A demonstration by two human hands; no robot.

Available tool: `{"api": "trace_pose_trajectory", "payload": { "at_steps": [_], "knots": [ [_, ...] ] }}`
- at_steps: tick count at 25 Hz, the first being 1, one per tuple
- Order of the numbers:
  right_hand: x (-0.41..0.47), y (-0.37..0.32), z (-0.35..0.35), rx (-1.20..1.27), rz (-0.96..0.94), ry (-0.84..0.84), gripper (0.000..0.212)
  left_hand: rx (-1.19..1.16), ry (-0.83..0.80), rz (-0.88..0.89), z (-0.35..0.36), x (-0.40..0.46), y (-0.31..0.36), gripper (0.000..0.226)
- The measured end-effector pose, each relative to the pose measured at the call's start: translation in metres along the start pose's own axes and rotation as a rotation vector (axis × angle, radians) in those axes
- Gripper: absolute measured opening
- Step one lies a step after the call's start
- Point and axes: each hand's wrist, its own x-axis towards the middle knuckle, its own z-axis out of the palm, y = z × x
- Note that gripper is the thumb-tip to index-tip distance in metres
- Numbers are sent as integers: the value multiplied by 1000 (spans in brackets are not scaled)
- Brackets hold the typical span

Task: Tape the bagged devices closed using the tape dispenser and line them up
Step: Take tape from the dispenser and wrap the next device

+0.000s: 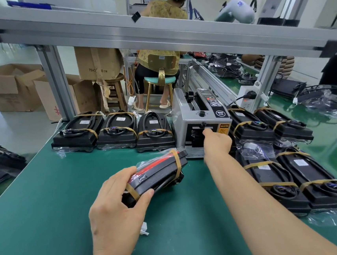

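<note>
Gripping a black, red-striped bagged device (pixel 157 174) tilted just above the green bench mat (pixel 47 200), the left hand (pixel 117 206) has it near the grey boxy tape dispenser (pixel 202 122). Right hand (pixel 216 141) is up at the dispenser's front slot, fingers curled, can't tell if it's pinching tape. Three taped black devices (pixel 114 130) sit lined up left of the dispenser.

— What lies beyond the green mat (pixel 47 200)?

— A person in a yellow patterned top (pixel 164 9) sits facing away on a teal stool with gold legs (pixel 160 81). Left of them stand open cardboard boxes (pixel 9 85) and a wooden stool (pixel 116 91).

— Anything overhead?

— An aluminium frame rail (pixel 155 38) crosses the view. A white power strip (pixel 248 97) sits at right.
</note>
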Motion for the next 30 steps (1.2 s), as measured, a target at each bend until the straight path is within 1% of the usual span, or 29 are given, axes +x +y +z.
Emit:
{"api": "trace_pose_trajectory", "payload": {
  "at_steps": [2,3,5,8,11,13,15,18,22,30],
  "knots": [
    [-6,1,-17,238,110,-211,36,10,11,4,0,-1,0,52],
    [-9,0,-27,317,129,-326,38,11,18,4,0,-1,1,51],
    [-21,-4,-44,321,115,-480,38,10,22,-6,1,-1,2,52],
    [-46,-12,-58,215,54,-626,32,19,18,2,2,-3,5,53],
    [-82,-14,-60,-120,-197,-848,36,27,22,25,5,-5,12,54],
    [-104,-8,-59,-229,-277,-984,30,17,39,34,6,-6,14,54],
    [-111,-1,-60,-245,-303,-1008,20,16,48,59,6,-8,14,56],
    [-113,9,-60,-294,-361,-900,15,10,63,66,6,-11,13,56],
    [-122,14,-62,-383,-419,-857,22,20,82,79,9,-14,15,54],
    [-129,11,-61,-502,-431,-879,18,30,111,116,10,-15,16,52]
  ]
}}
